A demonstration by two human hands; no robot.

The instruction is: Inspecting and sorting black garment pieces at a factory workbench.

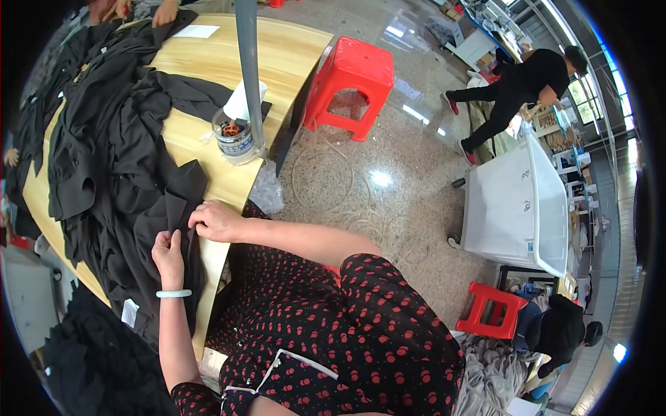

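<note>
A heap of black garments [104, 159] is spread over the light wooden table [291, 45]. At its near edge, my left hand [168, 258] pinches the black cloth, thumb pointing up; a pale bangle [173, 293] circles that wrist. My right hand [214, 220] is closed on the same garment, just up and to the right of the left one. The fingertips of both hands lie close together on the fabric. Folds hide exactly which part of the garment they grip.
A clear tub [237, 145] of small tools and a white roll [244, 101] stand beside a grey pole [248, 62]. Another person's hand [165, 12] touches cloth across the table. Red stools [357, 62], a white wheeled bin [499, 201] and a walking person [517, 90] are to the right.
</note>
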